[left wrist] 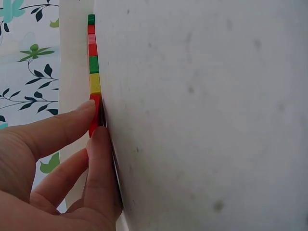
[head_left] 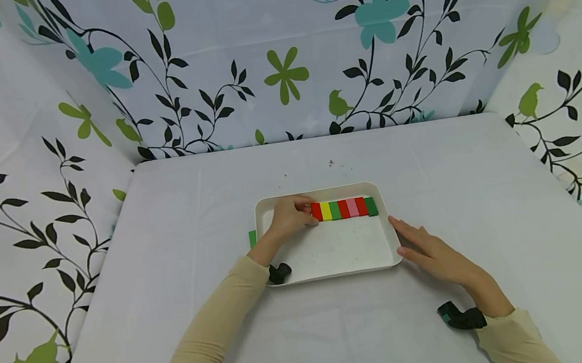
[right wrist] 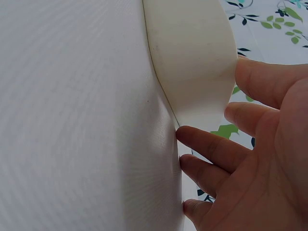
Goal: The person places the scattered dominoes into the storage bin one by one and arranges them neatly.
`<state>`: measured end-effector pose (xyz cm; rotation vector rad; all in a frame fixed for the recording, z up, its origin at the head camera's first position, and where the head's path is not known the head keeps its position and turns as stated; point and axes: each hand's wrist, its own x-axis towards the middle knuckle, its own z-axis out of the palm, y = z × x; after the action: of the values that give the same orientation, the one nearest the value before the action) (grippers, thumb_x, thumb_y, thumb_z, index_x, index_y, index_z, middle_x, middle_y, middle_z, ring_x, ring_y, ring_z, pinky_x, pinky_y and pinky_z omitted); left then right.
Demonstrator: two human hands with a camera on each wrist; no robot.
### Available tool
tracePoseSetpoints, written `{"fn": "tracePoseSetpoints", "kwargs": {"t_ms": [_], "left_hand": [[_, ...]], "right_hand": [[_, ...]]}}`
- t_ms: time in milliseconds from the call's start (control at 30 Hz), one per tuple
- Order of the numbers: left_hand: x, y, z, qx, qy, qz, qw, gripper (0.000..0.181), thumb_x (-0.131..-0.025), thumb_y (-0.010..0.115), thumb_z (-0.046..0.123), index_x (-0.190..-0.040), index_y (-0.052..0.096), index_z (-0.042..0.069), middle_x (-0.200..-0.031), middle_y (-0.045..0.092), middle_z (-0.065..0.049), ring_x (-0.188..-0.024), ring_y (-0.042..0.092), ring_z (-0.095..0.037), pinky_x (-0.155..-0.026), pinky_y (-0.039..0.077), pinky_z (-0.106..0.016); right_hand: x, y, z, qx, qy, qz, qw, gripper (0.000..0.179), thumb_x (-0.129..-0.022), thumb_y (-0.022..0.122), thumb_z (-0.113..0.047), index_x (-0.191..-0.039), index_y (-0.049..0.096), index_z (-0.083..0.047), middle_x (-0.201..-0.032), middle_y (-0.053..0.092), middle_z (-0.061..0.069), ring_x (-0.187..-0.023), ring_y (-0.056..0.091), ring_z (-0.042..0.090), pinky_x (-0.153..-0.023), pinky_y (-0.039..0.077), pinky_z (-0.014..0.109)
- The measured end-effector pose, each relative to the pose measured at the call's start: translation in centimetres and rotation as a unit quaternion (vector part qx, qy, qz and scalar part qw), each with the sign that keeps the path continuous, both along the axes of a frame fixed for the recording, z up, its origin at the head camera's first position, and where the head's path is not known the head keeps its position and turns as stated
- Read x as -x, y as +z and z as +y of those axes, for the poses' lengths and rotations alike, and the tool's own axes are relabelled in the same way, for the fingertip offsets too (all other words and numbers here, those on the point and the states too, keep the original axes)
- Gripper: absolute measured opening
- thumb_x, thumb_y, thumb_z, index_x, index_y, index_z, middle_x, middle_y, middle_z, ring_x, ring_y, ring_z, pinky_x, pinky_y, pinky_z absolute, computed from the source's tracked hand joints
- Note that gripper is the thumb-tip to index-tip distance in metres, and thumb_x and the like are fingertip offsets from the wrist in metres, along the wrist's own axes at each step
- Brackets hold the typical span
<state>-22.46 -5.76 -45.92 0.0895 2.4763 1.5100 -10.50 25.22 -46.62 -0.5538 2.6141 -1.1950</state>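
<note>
A row of small coloured blocks (head_left: 343, 209), red, yellow, green and pink, stands side by side in the far part of a white tray (head_left: 331, 276). My left hand (head_left: 289, 215) reaches over the tray and pinches the red block (left wrist: 95, 113) at the row's left end between thumb and fingers. That block is against or very near the yellow block (left wrist: 95, 83). At the tray's right side, my right hand (head_left: 433, 253) has its fingers extended. Its thumb and index finger touch the tray's outer wall (right wrist: 192, 57) in the right wrist view, while the other fingertips rest near the tablecloth.
A green piece (head_left: 252, 238) shows just outside the tray's left edge, partly hidden. Small crumbs (head_left: 330, 164) lie on the white tablecloth (head_left: 206, 205) behind the tray. Patterned cloth (head_left: 278, 42) hangs around the table. Black wrist cameras (head_left: 462, 316) sit on both wrists.
</note>
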Motion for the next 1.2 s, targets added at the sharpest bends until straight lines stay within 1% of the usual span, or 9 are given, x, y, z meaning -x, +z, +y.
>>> {"fn": "tracePoseSetpoints", "kwargs": {"t_ms": [567,1000,1200], "left_hand": [[0.03,0.06,0.1,0.001,-0.009,0.001,1.0,0.05,-0.067,0.081,-0.008,-0.115,0.07,-0.001,-0.091,0.067,-0.011,-0.081,0.058,-0.015,-0.066,0.047,-0.017],[-0.3,0.37,0.0,-0.006,-0.008,-0.004,0.9999,0.05,-0.069,0.081,-0.007,-0.117,0.069,0.0,-0.095,0.068,-0.013,-0.084,0.059,-0.017,-0.07,0.048,-0.019],[-0.18,0.18,-0.04,-0.005,-0.008,-0.008,0.9999,0.05,-0.07,0.081,-0.006,-0.118,0.069,0.001,-0.095,0.067,-0.012,-0.084,0.059,-0.017,-0.071,0.049,-0.019]], "right_hand": [[-0.12,0.1,0.03,0.001,-0.001,0.002,1.0,0.068,-0.1,0.055,-0.025,-0.157,0.019,-0.018,-0.161,0.021,0.015,-0.148,0.017,0.041,-0.116,0.004,0.066],[-0.06,0.1,-0.03,-0.001,0.0,0.001,1.0,0.067,-0.1,0.054,-0.025,-0.157,0.019,-0.018,-0.161,0.021,0.015,-0.148,0.017,0.042,-0.116,0.004,0.066],[-0.05,0.1,-0.06,-0.002,-0.002,0.003,1.0,0.068,-0.1,0.055,-0.025,-0.157,0.02,-0.018,-0.161,0.022,0.015,-0.148,0.017,0.042,-0.116,0.005,0.066]]}}
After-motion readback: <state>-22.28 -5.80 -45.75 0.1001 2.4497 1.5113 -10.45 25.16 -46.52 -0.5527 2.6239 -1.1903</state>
